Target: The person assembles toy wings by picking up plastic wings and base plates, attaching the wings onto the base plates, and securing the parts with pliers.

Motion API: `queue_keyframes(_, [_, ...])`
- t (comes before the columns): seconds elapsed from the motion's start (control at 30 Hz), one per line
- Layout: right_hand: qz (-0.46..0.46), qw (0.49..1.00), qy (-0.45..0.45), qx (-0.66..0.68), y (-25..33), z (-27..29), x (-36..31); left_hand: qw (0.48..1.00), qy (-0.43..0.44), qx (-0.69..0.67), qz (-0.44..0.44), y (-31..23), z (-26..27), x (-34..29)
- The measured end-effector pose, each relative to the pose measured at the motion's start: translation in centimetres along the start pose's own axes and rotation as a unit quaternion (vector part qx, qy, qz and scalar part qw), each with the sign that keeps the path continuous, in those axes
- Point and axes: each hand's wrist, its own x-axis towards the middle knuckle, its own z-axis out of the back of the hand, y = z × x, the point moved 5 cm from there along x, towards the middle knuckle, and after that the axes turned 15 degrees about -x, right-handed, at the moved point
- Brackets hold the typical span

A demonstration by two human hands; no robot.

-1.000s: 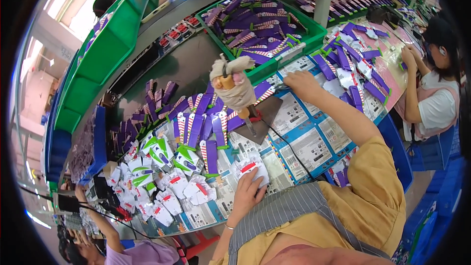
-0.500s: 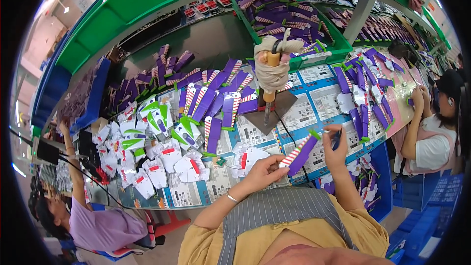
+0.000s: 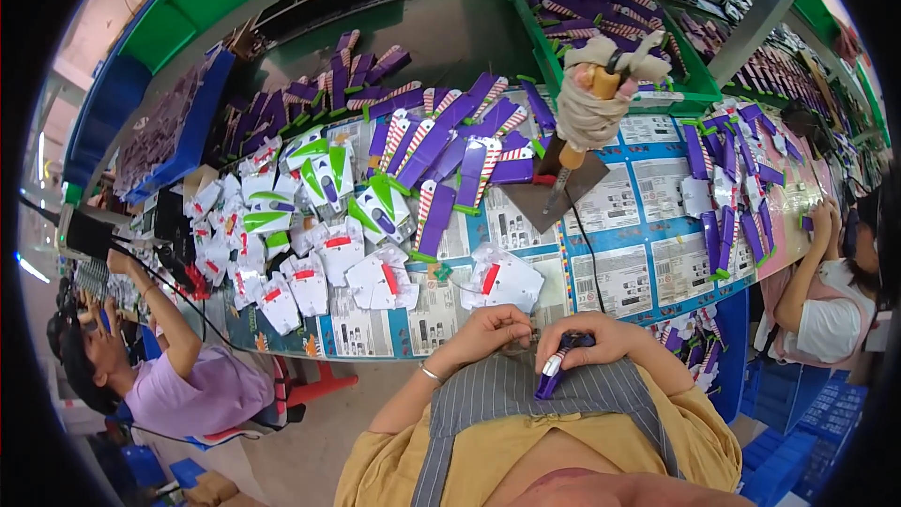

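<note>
My right hand (image 3: 601, 338), in front of the apron, is closed round a purple-and-white striped wing piece (image 3: 549, 377), whose purple end points down. A small dark-handled tool (image 3: 576, 342) sits in the same grip; its working end is hidden. Just to the left, my left hand (image 3: 496, 330) has its fingers pinched together; what they hold, if anything, cannot be made out. A white shell part with a red strip (image 3: 502, 280) lies on the table beyond my hands. A small green piece (image 3: 439, 271) is left of it.
A soldering iron wrapped in cloth (image 3: 587, 113) stands mid-table with its cord. Purple wings (image 3: 436, 169) and white-green shells (image 3: 324, 174) lie left of it. A green bin (image 3: 699, 94) of wings stands behind. Co-workers sit left (image 3: 202, 385) and right (image 3: 831, 305).
The wing has gone from my left hand to my right and come down close to the apron. Both hands have drawn nearer my body. The view has shifted, so the table appears higher and further right.
</note>
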Motion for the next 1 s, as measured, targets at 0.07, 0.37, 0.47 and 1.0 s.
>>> queue_keyframes(0.07, [-0.013,0.989,-0.044,-0.139,-0.1,1.0,0.0,0.990,-0.063,0.116,-0.048,-0.9,0.8,-0.6])
queue_keyframes(0.37, [-0.031,0.720,-0.258,-0.644,-3.4,4.3,-1.5,0.797,-0.312,0.411,-0.314,-5.7,1.3,-1.7])
queue_keyframes(0.47, [0.003,0.724,-0.227,-0.651,-4.3,3.0,-0.7,0.903,-0.287,0.225,-0.227,-4.5,1.9,0.4])
queue_keyframes(1.0, [-0.089,0.825,-0.285,-0.480,-4.0,4.1,-1.2,0.980,-0.160,0.027,-0.111,-2.9,0.3,0.9])
